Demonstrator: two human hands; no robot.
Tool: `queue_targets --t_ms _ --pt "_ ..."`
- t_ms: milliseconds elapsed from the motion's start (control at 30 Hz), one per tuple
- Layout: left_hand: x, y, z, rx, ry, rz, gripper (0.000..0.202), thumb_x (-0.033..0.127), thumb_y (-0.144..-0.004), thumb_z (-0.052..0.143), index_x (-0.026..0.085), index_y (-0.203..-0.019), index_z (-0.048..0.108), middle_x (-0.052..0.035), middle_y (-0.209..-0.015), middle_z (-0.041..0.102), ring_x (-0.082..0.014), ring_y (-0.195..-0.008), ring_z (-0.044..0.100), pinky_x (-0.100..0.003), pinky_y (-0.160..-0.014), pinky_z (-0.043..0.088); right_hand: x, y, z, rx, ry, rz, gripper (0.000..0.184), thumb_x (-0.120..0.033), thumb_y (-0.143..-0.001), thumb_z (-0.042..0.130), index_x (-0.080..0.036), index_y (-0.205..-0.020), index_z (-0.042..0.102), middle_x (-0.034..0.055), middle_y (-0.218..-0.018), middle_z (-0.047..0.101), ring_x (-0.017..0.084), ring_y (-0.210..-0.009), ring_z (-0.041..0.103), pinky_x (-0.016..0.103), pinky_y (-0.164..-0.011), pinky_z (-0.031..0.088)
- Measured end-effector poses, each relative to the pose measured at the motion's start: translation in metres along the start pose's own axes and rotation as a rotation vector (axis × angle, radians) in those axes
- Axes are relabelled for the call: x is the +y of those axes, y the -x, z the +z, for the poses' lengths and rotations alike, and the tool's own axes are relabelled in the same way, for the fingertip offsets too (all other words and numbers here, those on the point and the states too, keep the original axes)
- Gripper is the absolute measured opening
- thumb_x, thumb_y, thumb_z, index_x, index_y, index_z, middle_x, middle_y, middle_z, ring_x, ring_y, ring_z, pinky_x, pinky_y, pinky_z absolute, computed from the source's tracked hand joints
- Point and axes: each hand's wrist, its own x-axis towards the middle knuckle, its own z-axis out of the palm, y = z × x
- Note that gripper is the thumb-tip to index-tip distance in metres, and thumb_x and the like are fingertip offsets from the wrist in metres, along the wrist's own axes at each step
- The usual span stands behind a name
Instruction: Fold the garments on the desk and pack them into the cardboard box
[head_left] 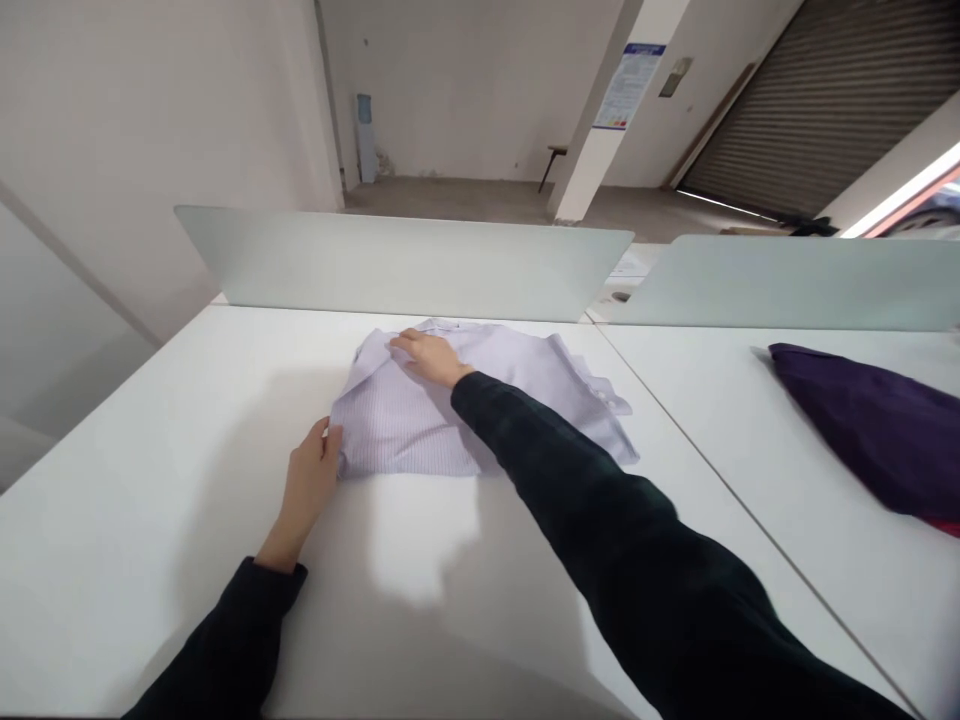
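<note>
Lilac cloth (405, 430), long axis left-to-right, left fingers (333, 443) pinching its edge, right fingers (409, 342) atop, grip unclear

Light is soft and moderately bright over the table (112, 560), whose white surface dulls to grey at the near side. A broad, soft-edged shadow spreads left of the left hand (313, 470); others cover the near middle, around a paler patch. The strongest glare is at the far right, where the opening (919, 190) burns nearly white beside the dim shutter (832, 95). The right sleeve (600, 520) sinks almost to black. Fine stripes on the cloth (409, 425) read clearly, but the poster (628, 88) is too soft to read. Wide-angle distortion tilts the pillar (581, 190).
</note>
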Motion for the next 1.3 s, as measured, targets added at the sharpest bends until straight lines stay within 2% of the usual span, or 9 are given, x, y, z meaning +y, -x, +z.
queue_targets --t_ms 133,300,500,633,733,833,1100,1200,1300 --pt "0.0 0.002 -0.001 -0.047 -0.018 -0.016 0.046 0.046 -0.09 0.035 0.016 -0.114 0.061 -0.0044 -0.068 0.065 -0.0238 -0.067 0.063 -0.032 -0.062 0.042 -0.013 -0.028 0.022 -0.004 0.088 -0.017 0.041 -0.011 -0.093 0.04 -0.021 -0.128 0.058 0.0117 -0.135 0.051 0.023 -0.103 0.059 0.03 -0.071 0.043" --pt "0.002 0.004 -0.002 -0.088 -0.029 -0.07 0.05 0.042 -0.091 0.036 0.015 -0.127 0.056 -0.0042 -0.068 0.065 -0.0244 -0.069 0.063 -0.033 -0.062 0.043 -0.011 -0.06 0.017 -0.006 0.048 0.054 0.034 -0.015 -0.096 0.036 -0.014 -0.113 0.065 0.0161 -0.125 0.057 0.024 -0.099 0.06 0.033 -0.077 0.043" --pt "0.002 0.006 -0.001 -0.118 -0.048 -0.141 0.052 0.039 -0.092 0.029 0.015 -0.131 0.055 -0.0078 -0.075 0.067 -0.0257 -0.074 0.063 -0.035 -0.068 0.043 -0.022 -0.107 0.015 0.156 -0.239 0.173 0.037 -0.007 -0.09 0.04 -0.01 -0.117 0.064 0.0153 -0.113 0.067 0.025 -0.106 0.06 0.034 -0.092 0.042" --pt "0.001 0.006 -0.002 -0.102 -0.089 -0.144 0.054 0.038 -0.092 0.031 0.012 -0.133 0.053 -0.0109 -0.084 0.07 -0.0262 -0.078 0.064 -0.036 -0.073 0.045 -0.033 -0.099 0.02 0.215 -0.417 0.157 0.03 -0.01 -0.087 0.049 -0.009 -0.113 0.064 0.0127 -0.108 0.068 0.019 -0.095 0.063 0.027 -0.085 0.044" --pt "0.001 0.006 -0.003 -0.094 -0.094 -0.134 0.058 0.041 -0.092 0.034 0.013 -0.142 0.044 -0.0108 -0.09 0.071 -0.0271 -0.082 0.065 -0.036 -0.076 0.046 -0.02 -0.06 0.015 0.149 -0.413 0.066 0.017 -0.014 -0.087 0.052 -0.012 -0.091 0.069 0.0074 -0.092 0.07 0.016 -0.084 0.062 0.025 -0.078 0.043" --pt "0.001 0.006 -0.005 -0.106 -0.121 -0.137 0.065 0.042 -0.091 0.036 0.014 -0.15 0.03 -0.0103 -0.095 0.071 -0.0287 -0.087 0.065 -0.038 -0.079 0.046 0.016 0.005 0.002 0.094 -0.382 0.121 0.016 -0.015 -0.085 0.054 -0.014 -0.082 0.07 0.0054 -0.086 0.071 0.015 -0.079 0.062 0.024 -0.075 0.041" --pt "0.002 0.005 -0.007 -0.172 -0.213 -0.155 0.066 0.046 -0.092 0.035 0.017 -0.152 0.027 -0.0108 -0.107 0.069 -0.0289 -0.089 0.065 -0.041 -0.085 0.047 0.142 0.232 -0.03 0.159 -0.273 0.857 0.018 -0.021 -0.078 0.054 -0.016 -0.071 0.07 0.0054 -0.072 0.071 0.017 -0.07 0.062 0.025 -0.069 0.042" --pt "0.0 0.002 -0.006 -0.183 -0.242 -0.168 0.066 0.047 -0.092 0.035 0.018 -0.151 0.028 -0.0124 -0.115 0.067 -0.0295 -0.095 0.064 -0.041 -0.089 0.047 0.148 0.286 -0.023 0.204 -0.395 0.985 0.028 -0.034 -0.082 0.05 -0.016 -0.069 0.068 0.0061 -0.074 0.07 0.017 -0.069 0.061 0.025 -0.067 0.042" --pt "-0.004 -0.001 -0.004 -0.157 -0.283 -0.162 0.066 0.047 -0.092 0.033 0.017 -0.151 0.031 -0.0136 -0.118 0.066 -0.0326 -0.106 0.062 -0.041 -0.091 0.047 0.133 0.305 -0.011 0.256 -0.499 0.953 0.039 -0.049 -0.082 0.048 -0.016 -0.068 0.064 0.0049 -0.071 0.066 0.015 -0.065 0.055 0.025 -0.061 0.038"
